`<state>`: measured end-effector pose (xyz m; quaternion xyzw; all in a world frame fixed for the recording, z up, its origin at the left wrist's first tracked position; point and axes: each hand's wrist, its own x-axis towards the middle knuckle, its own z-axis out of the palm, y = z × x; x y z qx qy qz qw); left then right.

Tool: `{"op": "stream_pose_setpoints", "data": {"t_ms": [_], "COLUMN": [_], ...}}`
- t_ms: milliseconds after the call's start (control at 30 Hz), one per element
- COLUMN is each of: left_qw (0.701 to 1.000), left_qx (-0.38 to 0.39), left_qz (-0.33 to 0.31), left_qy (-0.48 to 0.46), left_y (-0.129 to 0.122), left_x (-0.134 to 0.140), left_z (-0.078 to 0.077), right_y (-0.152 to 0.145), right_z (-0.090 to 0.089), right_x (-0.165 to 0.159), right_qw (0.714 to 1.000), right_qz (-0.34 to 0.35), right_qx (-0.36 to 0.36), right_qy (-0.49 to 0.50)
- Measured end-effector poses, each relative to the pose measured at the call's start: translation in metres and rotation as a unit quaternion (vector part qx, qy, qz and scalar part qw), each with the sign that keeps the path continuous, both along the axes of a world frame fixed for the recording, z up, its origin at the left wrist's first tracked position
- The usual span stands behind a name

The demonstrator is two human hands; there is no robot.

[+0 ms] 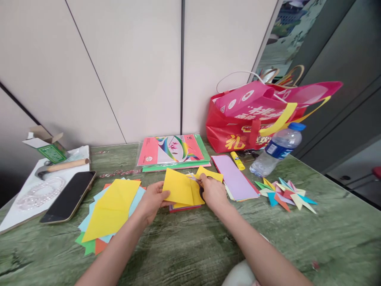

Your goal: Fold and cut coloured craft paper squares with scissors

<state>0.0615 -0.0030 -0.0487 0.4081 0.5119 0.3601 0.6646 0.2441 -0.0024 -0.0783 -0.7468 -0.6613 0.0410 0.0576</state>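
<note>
Spanning the middle of the head view, a creased yellow sheet (177, 188) was gripped at its left edge by the left hand (152, 198), thumb on top, other fingers partly hidden beneath. Scissors (201, 194) were held by the right hand (216, 192), its fingers curled closely about the black handles. The handles were largely covered by that hand, and the spread of the metal blades at the sheet could not be made out. The sheet was positioned above a small paper stack (185, 209), of which little more than the near edge was exposed.

To the left, matte coloured papers (110, 208) were fanned in a layered pile, topped by a yellow piece marked with fold lines. To the right, an oblong purple sheet (233, 176) was laid flat near pointed folded-paper shapes (287, 194). A red bag (228, 127) was partly screened by a clear plastic bottle (276, 149). All were supported by a green, streaked tabletop (166, 250).
</note>
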Motion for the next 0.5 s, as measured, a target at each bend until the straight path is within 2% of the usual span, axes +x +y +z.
{"op": "stream_pose_setpoints", "data": {"t_ms": [300, 500], "left_qw": [0.997, 0.994], "left_qx": [0.041, 0.013], "left_qz": [0.034, 0.031], "left_qy": [0.047, 0.105], "left_y": [0.0015, 0.0046], "left_x": [-0.0019, -0.002], "left_z": [-0.0005, -0.0068], "right_y": [0.0, 0.0016], "right_z": [0.0003, -0.0004], "right_x": [0.0005, 0.0007], "right_qw": [1.0, 1.0], "right_qz": [0.016, 0.016], "right_qx": [0.012, 0.0], "right_qy": [0.0, 0.0]}}
